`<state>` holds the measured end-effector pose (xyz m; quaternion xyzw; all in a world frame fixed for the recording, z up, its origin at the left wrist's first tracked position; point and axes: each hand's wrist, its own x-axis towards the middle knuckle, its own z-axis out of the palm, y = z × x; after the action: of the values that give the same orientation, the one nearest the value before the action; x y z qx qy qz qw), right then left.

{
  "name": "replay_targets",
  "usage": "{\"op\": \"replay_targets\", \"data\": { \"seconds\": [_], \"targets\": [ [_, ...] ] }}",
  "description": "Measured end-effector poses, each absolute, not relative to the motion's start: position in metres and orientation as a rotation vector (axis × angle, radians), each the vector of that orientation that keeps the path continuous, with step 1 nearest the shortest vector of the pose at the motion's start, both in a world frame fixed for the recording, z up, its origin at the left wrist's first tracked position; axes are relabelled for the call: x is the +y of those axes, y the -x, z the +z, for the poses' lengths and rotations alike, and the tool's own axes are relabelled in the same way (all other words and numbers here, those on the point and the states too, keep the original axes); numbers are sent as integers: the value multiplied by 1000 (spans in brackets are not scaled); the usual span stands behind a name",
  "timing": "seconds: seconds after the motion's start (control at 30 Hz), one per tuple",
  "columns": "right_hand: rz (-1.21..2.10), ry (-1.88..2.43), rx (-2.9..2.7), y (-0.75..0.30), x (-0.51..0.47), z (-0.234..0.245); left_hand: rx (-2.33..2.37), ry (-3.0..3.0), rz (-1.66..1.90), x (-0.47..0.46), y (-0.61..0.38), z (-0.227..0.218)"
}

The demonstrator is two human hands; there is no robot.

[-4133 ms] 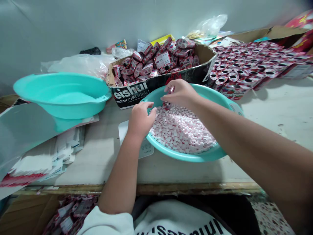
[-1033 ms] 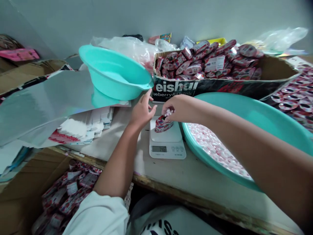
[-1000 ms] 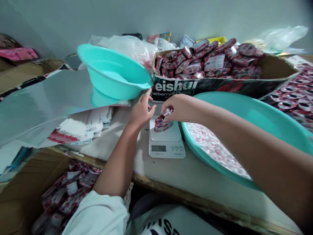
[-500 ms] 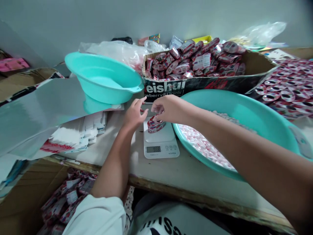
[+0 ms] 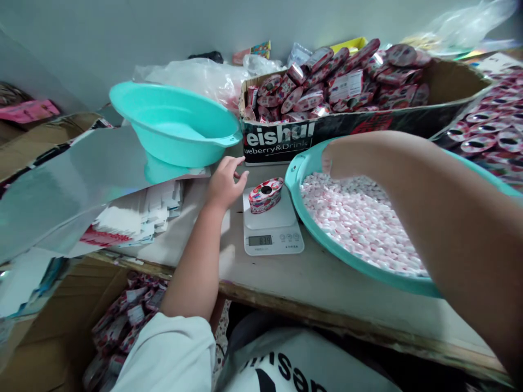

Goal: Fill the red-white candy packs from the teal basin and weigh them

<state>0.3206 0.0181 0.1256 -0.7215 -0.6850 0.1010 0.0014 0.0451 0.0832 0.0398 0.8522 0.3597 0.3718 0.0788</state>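
Note:
A small oval tin (image 5: pixel 266 196) with a red and pink pattern and a dark round hole in its top sits on the white digital kitchen scale (image 5: pixel 273 245). My left hand (image 5: pixel 227 184) hovers just left of the tin, not touching it, thumb and fingers apart. Over the far left part of a turquoise basin (image 5: pixel 339 260), my right hand (image 5: pixel 345 157) reaches down to the small white and pink wrapped candies (image 5: pixel 359 223). Its fingers are mostly hidden behind the hand and wrist, so any grip cannot be seen.
Behind stands a black cardboard box (image 5: pixel 281 155) heaped with similar tins. A second turquoise basin (image 5: pixel 175 125) is at the back left, beside folded white cards (image 5: pixel 131 218). Rows of tins (image 5: pixel 490 128) fill the right. Below the table edge, another carton (image 5: pixel 53 326) holds more.
My right hand has left the tin on the scale and moved right into the candy basin. The scale's digits have changed. My left hand stays near the scale.

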Motion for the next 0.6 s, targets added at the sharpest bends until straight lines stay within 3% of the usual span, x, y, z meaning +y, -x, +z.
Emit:
{"op": "replay_targets", "data": {
  "seconds": [0.2, 0.4, 0.6],
  "targets": [
    [912, 2439, -2189, -324, 15, 111, 1066, -2580, 1148, 86, -45, 38],
    [703, 2476, -2422, -309, 13, 125, 1089, -2608, 1117, 87, -46, 36],
    [586, 2624, -2315, -306, 14, 137, 1202, -2618, 1018, 92, -44, 31]
  ]
}}
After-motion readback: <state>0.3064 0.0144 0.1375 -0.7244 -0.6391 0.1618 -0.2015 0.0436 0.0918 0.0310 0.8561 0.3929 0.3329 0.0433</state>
